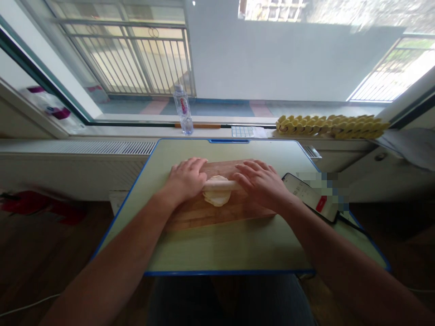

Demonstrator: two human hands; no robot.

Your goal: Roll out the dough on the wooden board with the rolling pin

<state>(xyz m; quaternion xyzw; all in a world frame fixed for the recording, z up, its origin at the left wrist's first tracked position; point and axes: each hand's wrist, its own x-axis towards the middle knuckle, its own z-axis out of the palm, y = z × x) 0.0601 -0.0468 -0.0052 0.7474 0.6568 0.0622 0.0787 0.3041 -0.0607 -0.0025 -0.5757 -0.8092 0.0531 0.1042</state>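
A flat, pale piece of dough (217, 199) lies on a wooden board (193, 217) in the middle of the small table. Across the dough rests a light rolling pin (221, 185), its two ends covered by my hands. My left hand (186, 177) holds the left end with the fingers over it. On the right end lies my right hand (258, 181), its fingers bent over the pin and the thumb near the dough. The dough's outline is roughly round, and it shows on both sides of the pin.
The pale table (231, 253) has a blue edge. A phone (311, 197) with a cable lies to the right of the board. On the windowsill stand a clear water bottle (183, 111) and a yellow ruffled object (333, 126). A radiator (84, 172) is behind the table.
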